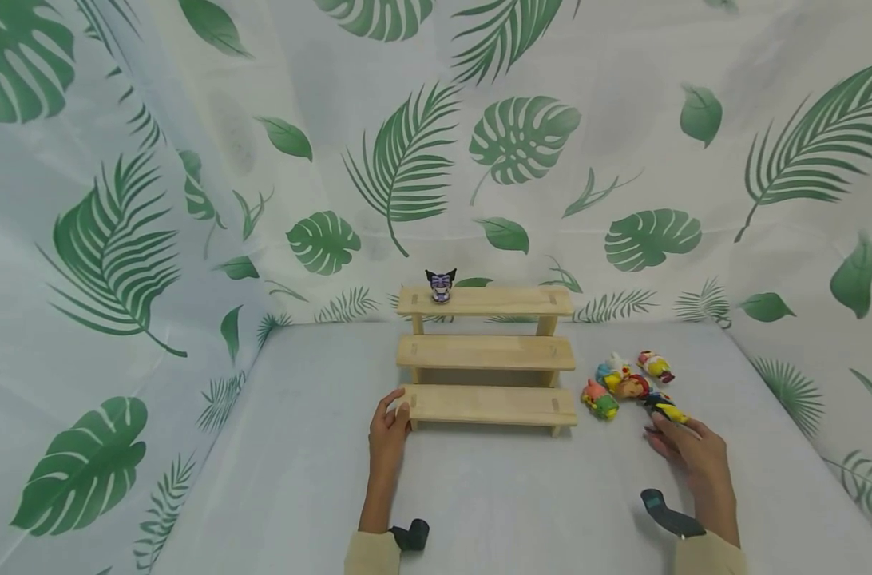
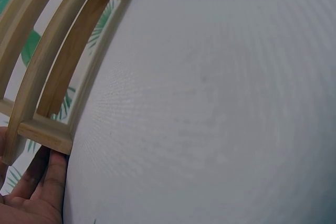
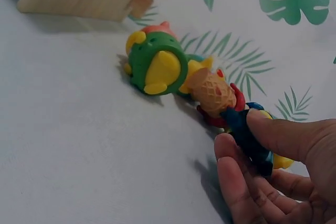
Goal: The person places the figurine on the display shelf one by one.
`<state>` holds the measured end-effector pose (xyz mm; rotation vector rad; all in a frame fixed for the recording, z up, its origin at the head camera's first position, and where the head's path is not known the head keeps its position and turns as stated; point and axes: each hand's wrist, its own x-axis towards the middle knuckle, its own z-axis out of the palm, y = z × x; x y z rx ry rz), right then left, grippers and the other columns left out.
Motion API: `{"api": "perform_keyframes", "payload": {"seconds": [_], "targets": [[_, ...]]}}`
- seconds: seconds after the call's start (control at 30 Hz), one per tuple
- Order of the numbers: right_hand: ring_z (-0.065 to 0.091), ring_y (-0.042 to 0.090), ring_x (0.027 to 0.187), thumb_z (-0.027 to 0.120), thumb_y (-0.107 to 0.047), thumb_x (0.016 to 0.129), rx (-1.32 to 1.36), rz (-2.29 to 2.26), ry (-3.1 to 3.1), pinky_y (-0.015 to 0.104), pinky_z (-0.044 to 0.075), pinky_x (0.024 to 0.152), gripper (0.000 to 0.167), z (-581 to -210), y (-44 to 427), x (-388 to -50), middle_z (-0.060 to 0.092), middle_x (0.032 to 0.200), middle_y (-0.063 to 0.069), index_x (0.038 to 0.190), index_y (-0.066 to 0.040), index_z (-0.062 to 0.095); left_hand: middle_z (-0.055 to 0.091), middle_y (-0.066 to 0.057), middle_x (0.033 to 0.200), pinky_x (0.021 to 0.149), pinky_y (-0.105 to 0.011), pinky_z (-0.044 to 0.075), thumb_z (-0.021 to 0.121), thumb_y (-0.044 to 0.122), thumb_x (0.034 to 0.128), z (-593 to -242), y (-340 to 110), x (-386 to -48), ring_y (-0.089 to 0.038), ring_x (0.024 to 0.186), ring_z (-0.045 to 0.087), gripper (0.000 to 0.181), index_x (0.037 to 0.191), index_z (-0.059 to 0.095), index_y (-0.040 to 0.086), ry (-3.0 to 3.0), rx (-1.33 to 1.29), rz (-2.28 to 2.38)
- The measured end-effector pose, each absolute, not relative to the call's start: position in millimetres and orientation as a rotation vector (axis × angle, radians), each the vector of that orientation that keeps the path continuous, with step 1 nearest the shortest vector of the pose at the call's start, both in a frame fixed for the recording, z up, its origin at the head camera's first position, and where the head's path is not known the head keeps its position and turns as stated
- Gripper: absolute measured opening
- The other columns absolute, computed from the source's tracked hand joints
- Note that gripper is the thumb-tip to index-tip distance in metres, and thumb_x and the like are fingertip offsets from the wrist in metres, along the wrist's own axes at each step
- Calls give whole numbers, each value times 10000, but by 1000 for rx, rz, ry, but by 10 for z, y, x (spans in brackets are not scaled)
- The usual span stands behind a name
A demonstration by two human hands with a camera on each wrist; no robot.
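My left hand (image 1: 389,423) holds the left end of the lowest step of a three-tier wooden display stand (image 1: 486,403). In the left wrist view, fingers (image 2: 52,182) reach beneath the step beside its leg. At the right, my right hand (image 1: 698,459) pinches a dark blue and yellow figurine (image 3: 252,137) between thumb and fingers, low over the table. Close to it lie a figurine with a cone-patterned base (image 3: 214,95), a green and yellow figurine (image 3: 157,64), a white and light-blue one (image 1: 612,369) and a red and yellow one (image 1: 655,366).
On the top step, toward its left, stands a purple and black figurine (image 1: 441,286) with pointed ears. Leaf-printed white cloth (image 1: 537,208) rises behind and at both sides of the white tabletop (image 1: 307,447). Each wrist carries a dark strap-on device (image 1: 671,515).
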<state>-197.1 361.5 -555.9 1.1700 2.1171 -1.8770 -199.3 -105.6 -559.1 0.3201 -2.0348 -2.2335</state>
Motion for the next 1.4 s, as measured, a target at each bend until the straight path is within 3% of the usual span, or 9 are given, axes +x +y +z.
{"api": "perform_keyframes", "payload": {"seconds": [0.1,0.17,0.33,0.47,0.7,0.97,1.33,1.4], "targets": [[638,22,654,756,-543,782,1137,-1858,2131,161,482,554,1134,-5552,3618,-1963,654,745,-100,1569,-60,99,671,-231,1122,836,-333,537,556,132,999,-5485,-1054,-1956,-190,976,623,366,1357,534,55,-2054,316,-2239],[619,13,649,711,-622,775,1111,-1845,2143,161,448,550,1137,-5537,3618,-1957,597,668,-185,1563,-43,130,674,-228,1101,827,-331,534,556,131,999,-5443,-1051,-1941,-191,950,620,365,1356,537,57,-2061,316,-2239],[558,-24,595,570,-734,800,1095,-1797,2195,176,374,573,1100,-5502,3603,-1949,578,658,-190,1538,-1,211,680,-230,1072,797,-315,530,554,127,1000,-5408,-1039,-1932,-190,911,615,364,1354,534,43,-2031,274,-2245],[572,-12,579,521,-697,858,1126,-1820,2181,174,416,547,998,-5490,3571,-1949,570,632,-182,1519,6,269,681,-225,1068,781,-302,533,554,129,1000,-5441,-1036,-1939,-175,904,620,363,1350,532,37,-2023,262,-2233],[533,-26,570,536,-663,875,1134,-1834,2200,161,426,506,933,-5494,3521,-1930,539,652,-174,1469,30,343,658,-245,1179,820,-316,545,550,124,1000,-5493,-1043,-1931,-180,1000,642,360,1351,534,47,-2044,298,-2224],[556,-5,598,547,-609,898,1096,-1890,2202,152,458,524,916,-5558,3518,-1922,544,667,-182,1486,46,295,650,-225,1213,809,-279,537,549,169,1008,-5698,-1046,-2018,-163,1013,638,357,1361,538,115,-2044,325,-2205],[564,-21,595,576,-585,896,1236,-2012,2151,149,468,516,814,-5595,3523,-1887,539,674,-181,1454,-29,373,646,-254,1191,810,-313,541,559,122,997,-5470,-1051,-1928,-188,989,633,367,1355,529,47,-2027,282,-2253],[579,-16,598,588,-583,891,1254,-2060,2105,153,479,522,724,-5593,3523,-1876,554,662,-180,1392,-81,441,651,-252,1177,808,-318,542,559,123,997,-5457,-1053,-1925,-187,979,634,367,1355,530,47,-2038,285,-2243]]}}
